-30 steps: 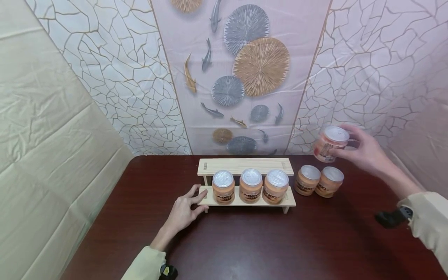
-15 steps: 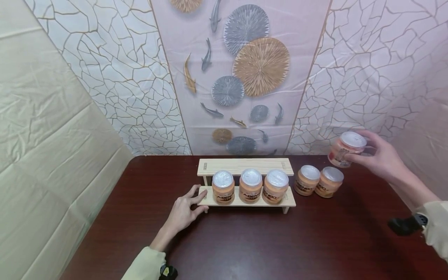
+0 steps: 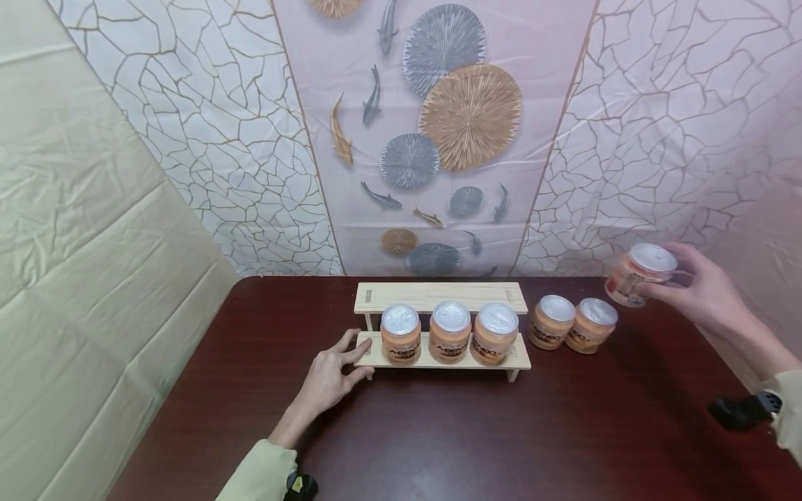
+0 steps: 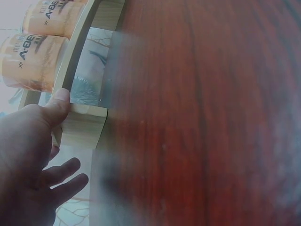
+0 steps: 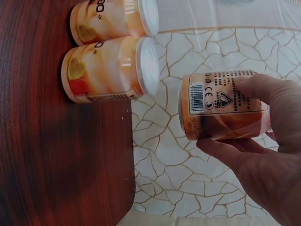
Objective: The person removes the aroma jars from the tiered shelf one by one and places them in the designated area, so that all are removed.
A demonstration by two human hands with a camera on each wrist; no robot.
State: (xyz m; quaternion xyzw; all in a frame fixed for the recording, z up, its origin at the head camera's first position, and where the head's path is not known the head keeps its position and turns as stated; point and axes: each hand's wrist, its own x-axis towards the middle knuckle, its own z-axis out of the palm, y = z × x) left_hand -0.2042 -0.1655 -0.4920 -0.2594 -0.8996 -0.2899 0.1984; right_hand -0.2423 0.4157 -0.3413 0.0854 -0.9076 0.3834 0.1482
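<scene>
My right hand [image 3: 708, 289] grips an orange can with a silver lid [image 3: 631, 282], held above the table at the right. In the right wrist view, the can's barcode [image 5: 196, 98] shows between thumb and fingers. At the left end of a two-step wooden rack [image 3: 438, 298], my left hand [image 3: 328, 376] pinches the lower shelf, its thumb [image 4: 59, 103] on the front edge. Three similar cans stand in a row on that lower shelf: a left can [image 3: 401, 335], a middle can [image 3: 450, 332] and a right can [image 3: 495, 334].
Two more cans, one nearer the rack [image 3: 551, 323] and one outer [image 3: 591, 327], stand side by side on the dark wooden table [image 3: 438, 431], right of the rack. A patterned cloth [image 3: 250, 139] hangs behind the table's back edge.
My right hand has carried its can to the right and slightly down, away from the two standing cans. My left hand keeps its hold on the rack.
</scene>
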